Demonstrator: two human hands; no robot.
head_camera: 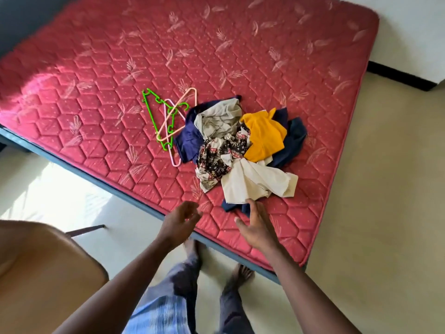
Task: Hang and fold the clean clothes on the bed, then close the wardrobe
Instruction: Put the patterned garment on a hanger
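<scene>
Bed (96,68) is carrying a heaped clothes pile (243,150) beside hangers (168,121). Left grip (179,221) and right grip (256,227) are hovering near it, open and empty. Sorting is probably just starting; next is calling for lifting one garment free.

Cream floor (385,189); tan chair (36,273) lower left; black skirting (404,78) upper right.

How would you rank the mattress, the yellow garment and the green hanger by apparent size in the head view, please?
1. mattress
2. yellow garment
3. green hanger; its outline spans about as far, so that pair is unsure.
</scene>
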